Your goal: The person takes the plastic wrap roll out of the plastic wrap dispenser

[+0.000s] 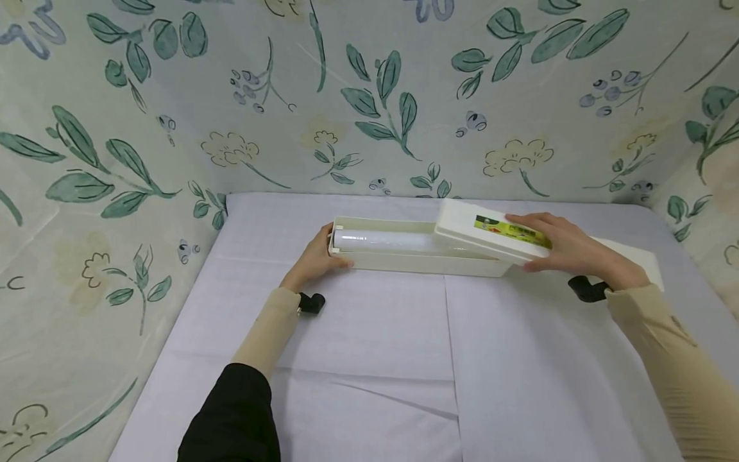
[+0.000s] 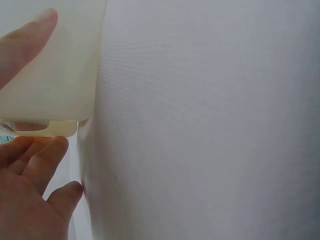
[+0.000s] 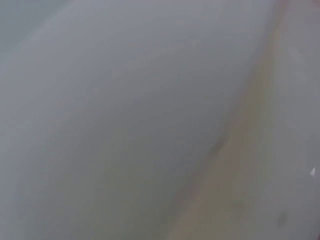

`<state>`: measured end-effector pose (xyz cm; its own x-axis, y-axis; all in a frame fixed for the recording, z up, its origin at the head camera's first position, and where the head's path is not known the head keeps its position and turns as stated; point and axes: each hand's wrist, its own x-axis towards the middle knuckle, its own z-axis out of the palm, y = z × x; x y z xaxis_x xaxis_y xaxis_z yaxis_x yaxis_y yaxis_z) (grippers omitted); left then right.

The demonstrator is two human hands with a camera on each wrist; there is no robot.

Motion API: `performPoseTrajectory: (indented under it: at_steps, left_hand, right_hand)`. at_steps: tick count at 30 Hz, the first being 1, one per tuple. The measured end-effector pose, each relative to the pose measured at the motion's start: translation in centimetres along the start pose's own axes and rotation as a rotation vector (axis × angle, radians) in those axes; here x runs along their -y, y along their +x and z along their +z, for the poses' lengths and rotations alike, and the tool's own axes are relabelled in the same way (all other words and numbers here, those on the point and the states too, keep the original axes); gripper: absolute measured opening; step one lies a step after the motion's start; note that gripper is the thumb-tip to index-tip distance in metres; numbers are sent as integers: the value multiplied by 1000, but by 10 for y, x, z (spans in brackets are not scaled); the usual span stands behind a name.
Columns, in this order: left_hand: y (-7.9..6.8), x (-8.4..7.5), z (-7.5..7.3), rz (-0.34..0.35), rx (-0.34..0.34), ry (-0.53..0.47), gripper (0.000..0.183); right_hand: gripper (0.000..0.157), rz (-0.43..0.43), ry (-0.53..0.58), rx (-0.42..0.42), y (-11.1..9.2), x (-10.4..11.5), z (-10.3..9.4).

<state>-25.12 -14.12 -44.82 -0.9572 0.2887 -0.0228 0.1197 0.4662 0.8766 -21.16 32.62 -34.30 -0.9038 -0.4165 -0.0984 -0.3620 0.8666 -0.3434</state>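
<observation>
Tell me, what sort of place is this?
Probably an indoor tabletop set up for filming: a smooth white cloth covers the work surface, leaf-patterned sheeting encloses it, and black devices sit at both wrists.

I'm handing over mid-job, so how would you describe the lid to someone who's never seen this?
Toward the back of the white tablecloth lies a long, open box with a shiny roll inside. The lid slants over the box's right end, gripped by the right hand. Unlike the box and roll, it shows a yellow-green label on top.
</observation>
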Motion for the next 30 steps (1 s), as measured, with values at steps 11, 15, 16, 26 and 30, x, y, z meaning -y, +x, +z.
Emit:
performPoseTrajectory:
  at_steps: [11,15,16,26,30]
  left_hand:
    - [0,0,0,-6,4,0,101]
    - [0,-1,0,-4,6,-1,100]
    - [0,-1,0,-2,5,-1,100]
    - [0,-1,-1,-3,11,9,101]
    - [0,-1,-1,-10,14,9,101]
  right_hand:
    - [98,58,0,6,-14,-14,-3]
    - [101,86,3,15,-18,-19,-3]
    - [101,92,5,17,-19,-20,-3]
    - [101,118,4,18,-27,-26,-3]
    - [102,128,9,19,-31,-31,-4]
